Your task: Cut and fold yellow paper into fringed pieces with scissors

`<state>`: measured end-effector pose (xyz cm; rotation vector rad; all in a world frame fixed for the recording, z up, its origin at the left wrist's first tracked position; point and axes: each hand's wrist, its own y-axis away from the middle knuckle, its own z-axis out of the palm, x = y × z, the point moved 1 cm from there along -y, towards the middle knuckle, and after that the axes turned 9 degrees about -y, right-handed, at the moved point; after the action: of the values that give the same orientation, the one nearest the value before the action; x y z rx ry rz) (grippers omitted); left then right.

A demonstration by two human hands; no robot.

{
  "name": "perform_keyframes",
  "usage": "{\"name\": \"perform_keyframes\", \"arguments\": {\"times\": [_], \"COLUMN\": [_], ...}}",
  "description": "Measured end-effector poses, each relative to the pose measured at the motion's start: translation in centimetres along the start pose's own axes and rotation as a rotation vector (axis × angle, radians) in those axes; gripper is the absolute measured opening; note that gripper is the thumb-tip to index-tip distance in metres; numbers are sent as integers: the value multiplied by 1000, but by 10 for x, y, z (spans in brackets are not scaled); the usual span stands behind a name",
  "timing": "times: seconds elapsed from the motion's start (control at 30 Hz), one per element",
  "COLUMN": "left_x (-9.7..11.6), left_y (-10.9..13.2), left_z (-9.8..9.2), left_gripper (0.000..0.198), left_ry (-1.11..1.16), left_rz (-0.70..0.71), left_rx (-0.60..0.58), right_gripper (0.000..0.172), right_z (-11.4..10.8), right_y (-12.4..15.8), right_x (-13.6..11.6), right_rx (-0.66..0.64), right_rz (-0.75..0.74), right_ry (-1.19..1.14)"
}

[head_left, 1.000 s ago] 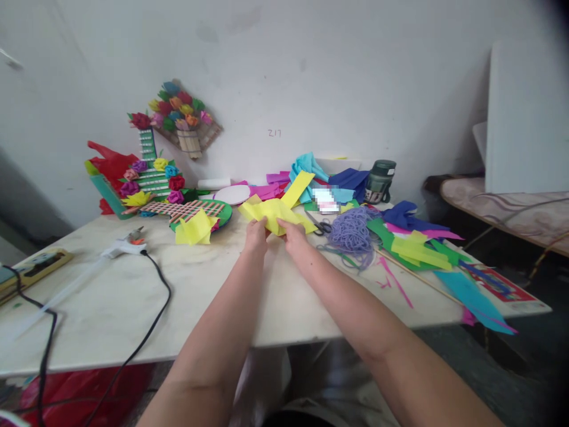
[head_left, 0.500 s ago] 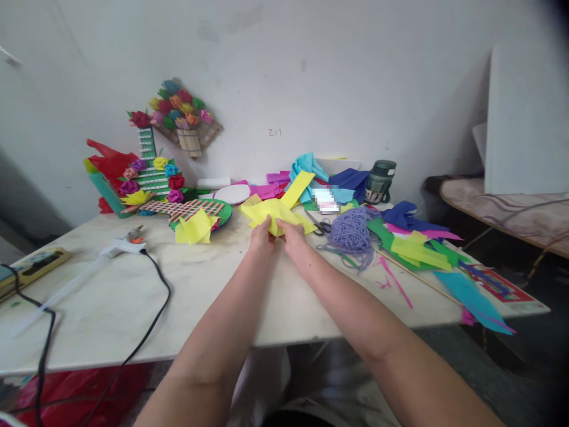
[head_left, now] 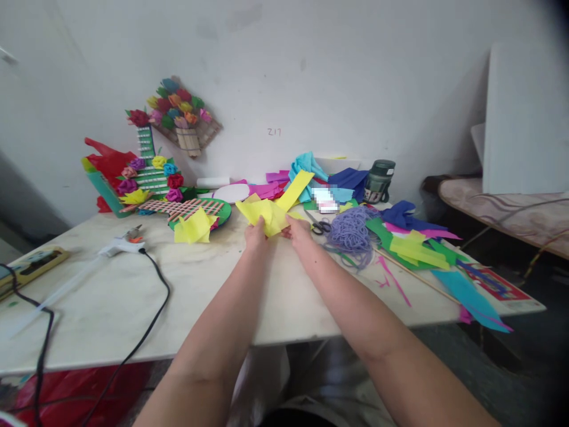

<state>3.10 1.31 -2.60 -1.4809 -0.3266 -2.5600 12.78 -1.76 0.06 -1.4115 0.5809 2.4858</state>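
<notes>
Both hands reach out over the white table (head_left: 133,308) and pinch a crumpled sheet of yellow paper (head_left: 262,213). My left hand (head_left: 255,236) grips its near left edge, fingers closed on it. My right hand (head_left: 299,229) holds the near right edge, fingers also closed. The paper is lifted slightly off the table between them. A long yellow strip (head_left: 296,188) lies just behind it. Black scissors (head_left: 319,224) lie right of my right hand.
A white glue gun (head_left: 119,244) with a black cord (head_left: 151,308) lies at the left. Paper flower crafts (head_left: 153,178) stand at the back left, another yellow paper piece (head_left: 194,227) near them. Purple yarn (head_left: 351,230), coloured paper scraps (head_left: 418,246) and a green jar (head_left: 379,181) crowd the right.
The hands drew together on the yellow paper and raised it slightly; the sheet is more bunched than before. Nothing else on the table moved.
</notes>
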Motion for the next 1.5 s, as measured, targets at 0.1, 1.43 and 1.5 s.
{"name": "perform_keyframes", "arguments": {"times": [0.1, 1.43, 1.5], "left_x": [2, 5, 4], "left_y": [-4, -15, -16], "left_z": [-3, -15, -14], "left_gripper": [13, 11, 11], "left_ry": [0, -78, -69], "left_rz": [23, 139, 144], "left_rx": [4, -19, -29], "right_gripper": [40, 33, 33], "right_z": [-12, -59, -60], "right_y": [-8, -33, -32], "right_x": [-20, -63, -65], "right_rx": [-112, 156, 156], "right_rz": [-12, -385, -399], "right_ry": [375, 1673, 1640]}}
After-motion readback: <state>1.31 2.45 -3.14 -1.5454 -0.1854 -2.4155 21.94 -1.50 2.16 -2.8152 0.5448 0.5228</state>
